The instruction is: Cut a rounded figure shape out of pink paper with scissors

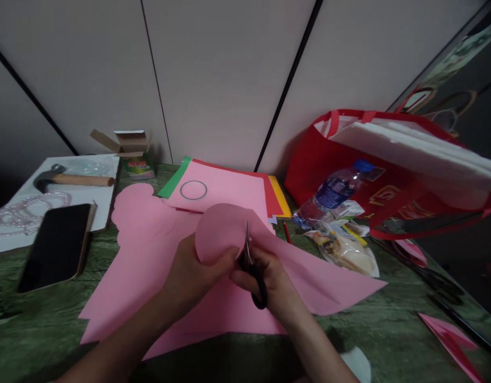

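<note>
My left hand (203, 274) pinches a sheet of pink paper (221, 229) by its rounded, curved part, thumb on top. In my right hand (269, 271) is a pair of scissors (258, 282) with black handles, fingers in the loops. Its metal blades point up and lie at the paper, beside the rounded edge. To the right, the rest of that paper hangs off as a long pointed flap (329, 282). Beneath both hands lie more pink sheets (141, 276), with scalloped pink pieces at their upper left.
On the left are a phone (56, 247), a hammer (77, 180), bead strings (30, 213) and a small open box (137, 165). Coloured paper (229, 186) with a ring lies behind. A red bag (309, 159), a bottle (333, 191) and another pair of scissors (437, 279) stand or lie right.
</note>
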The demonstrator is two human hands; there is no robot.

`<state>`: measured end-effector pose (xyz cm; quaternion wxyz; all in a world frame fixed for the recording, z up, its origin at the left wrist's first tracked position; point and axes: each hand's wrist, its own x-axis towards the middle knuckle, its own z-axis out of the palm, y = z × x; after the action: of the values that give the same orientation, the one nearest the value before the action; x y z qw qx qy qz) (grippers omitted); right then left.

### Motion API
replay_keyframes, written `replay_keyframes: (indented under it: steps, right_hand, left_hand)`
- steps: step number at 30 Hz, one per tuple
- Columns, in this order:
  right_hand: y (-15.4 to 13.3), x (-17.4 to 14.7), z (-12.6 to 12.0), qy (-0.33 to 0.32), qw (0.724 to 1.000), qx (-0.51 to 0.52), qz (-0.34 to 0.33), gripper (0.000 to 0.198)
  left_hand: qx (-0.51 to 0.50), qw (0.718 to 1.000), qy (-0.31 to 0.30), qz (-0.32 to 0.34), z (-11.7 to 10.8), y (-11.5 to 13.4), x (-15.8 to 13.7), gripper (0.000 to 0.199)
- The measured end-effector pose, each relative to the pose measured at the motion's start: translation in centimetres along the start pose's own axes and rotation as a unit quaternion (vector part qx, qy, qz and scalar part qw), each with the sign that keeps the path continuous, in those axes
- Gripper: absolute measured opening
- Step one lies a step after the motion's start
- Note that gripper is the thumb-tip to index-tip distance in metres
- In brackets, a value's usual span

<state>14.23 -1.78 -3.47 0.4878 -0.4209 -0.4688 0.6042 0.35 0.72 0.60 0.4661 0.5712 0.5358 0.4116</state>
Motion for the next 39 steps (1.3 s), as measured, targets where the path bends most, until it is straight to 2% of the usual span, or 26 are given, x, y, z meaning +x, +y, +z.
replay_keyframes:
  steps: [10,26,31,36,39]
  right_hand:
    - [0.34,0.07,-0.33,-0.015,1.000,-0.002,-0.004,0.027]
    - [0.34,0.11,-0.07,0.013,0.999,-0.039,-0.033,0.025]
    - [0.50,0.07,-0.09,0.022,0.998,-0.052,-0.026,0.022]
    - [0.68,-0.03,-0.14,0.035,0.996,-0.085,-0.007,0.021]
    - [0.69,-0.08,-0.13,0.035,0.996,-0.084,-0.007,0.022]
  left_hand:
    - [0.010,1.000,-0.013,0.027,-0.10,-0.30,0.35,0.007]
    - [-0.002,1.000,-0.013,0.007,-0.15,-0.40,0.15,0.013]
    - [0.017,1.000,-0.004,-0.001,-0.09,-0.15,0.06,0.013]
    - [0.004,0.999,0.033,-0.006,0.36,0.14,-0.27,0.008]
    - [0.003,1.000,0.022,-0.006,0.34,0.02,-0.22,0.012]
